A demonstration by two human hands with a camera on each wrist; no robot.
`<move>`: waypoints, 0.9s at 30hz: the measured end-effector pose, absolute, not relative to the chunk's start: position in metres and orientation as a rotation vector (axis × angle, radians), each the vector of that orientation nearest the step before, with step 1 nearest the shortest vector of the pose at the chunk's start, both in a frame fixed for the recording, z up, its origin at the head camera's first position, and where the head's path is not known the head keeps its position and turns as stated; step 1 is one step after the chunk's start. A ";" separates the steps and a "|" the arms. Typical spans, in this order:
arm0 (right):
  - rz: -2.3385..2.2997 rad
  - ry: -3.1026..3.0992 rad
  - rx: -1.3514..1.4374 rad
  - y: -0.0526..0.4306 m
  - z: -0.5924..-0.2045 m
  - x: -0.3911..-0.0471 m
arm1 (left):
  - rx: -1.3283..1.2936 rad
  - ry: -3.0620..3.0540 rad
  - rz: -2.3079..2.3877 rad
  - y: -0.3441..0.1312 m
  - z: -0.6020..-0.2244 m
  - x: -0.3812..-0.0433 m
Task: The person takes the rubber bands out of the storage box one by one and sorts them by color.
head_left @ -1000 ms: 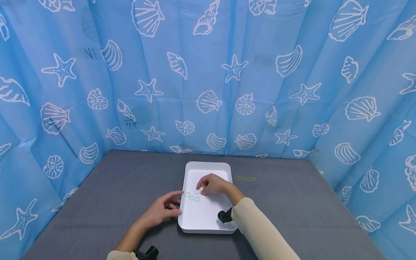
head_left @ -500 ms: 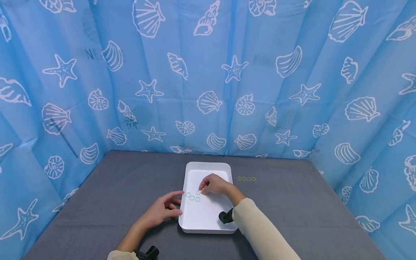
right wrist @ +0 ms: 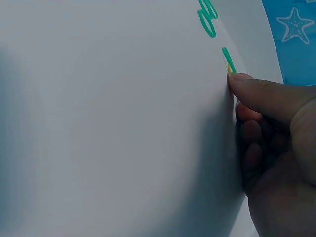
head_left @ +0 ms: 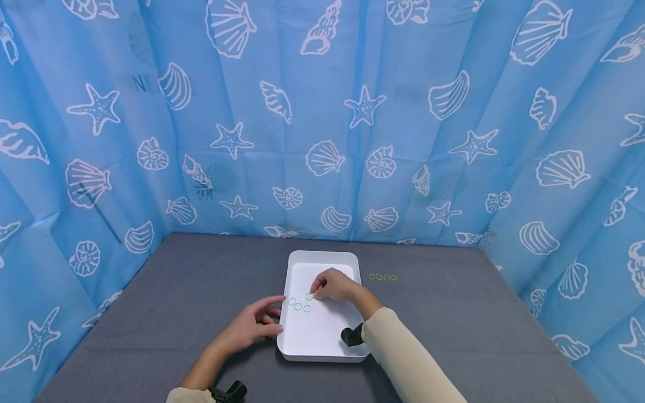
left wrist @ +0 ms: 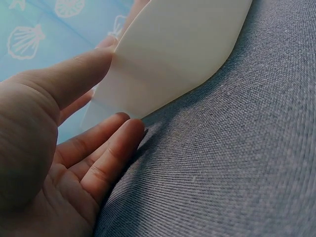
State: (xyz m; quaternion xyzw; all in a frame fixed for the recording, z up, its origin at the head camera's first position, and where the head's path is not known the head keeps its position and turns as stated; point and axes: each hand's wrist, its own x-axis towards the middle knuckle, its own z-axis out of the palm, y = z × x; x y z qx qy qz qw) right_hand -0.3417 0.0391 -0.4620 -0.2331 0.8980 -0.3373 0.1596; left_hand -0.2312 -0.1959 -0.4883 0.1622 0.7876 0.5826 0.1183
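Observation:
In the head view, my right hand (head_left: 335, 284) is over the white tray (head_left: 322, 350), thumb and fingertips together. They pinch a thin yellow ring (right wrist: 228, 67), only a sliver of which shows in the right wrist view. Right beside it is a green ring (right wrist: 228, 58), seen nearly edge-on; whether the two are linked cannot be told. Several green rings, including one ring (head_left: 307, 308) nearest me, lie on the tray floor left of that hand. My left hand (head_left: 247, 327) touches the tray's left side, its thumb at the rim (left wrist: 114, 49) and other fingertips near the outer wall.
A row of several yellow rings (head_left: 383, 277) lies on the grey cloth-covered table (head_left: 453, 324), right of the tray. Behind and at both sides hangs a blue curtain (head_left: 322, 117) with white shell prints.
My right thumb and fingers, apart around the ring earlier, have come together on the yellow ring. That hand and the nearby ring have shifted slightly right and away. My left hand stays put.

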 end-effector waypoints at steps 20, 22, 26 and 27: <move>-0.961 2.594 -0.666 0.040 -0.458 -0.340 | 0.448 2.326 1.693 -0.196 -0.487 -0.230; -0.951 2.597 -0.668 0.040 -0.458 -0.340 | 0.446 2.326 1.693 -0.196 -0.486 -0.230; -0.897 2.632 -0.676 0.041 -0.456 -0.339 | 0.443 2.327 1.694 -0.196 -0.485 -0.229; -0.873 2.647 -0.678 0.041 -0.456 -0.339 | 0.443 2.327 1.694 -0.196 -0.485 -0.229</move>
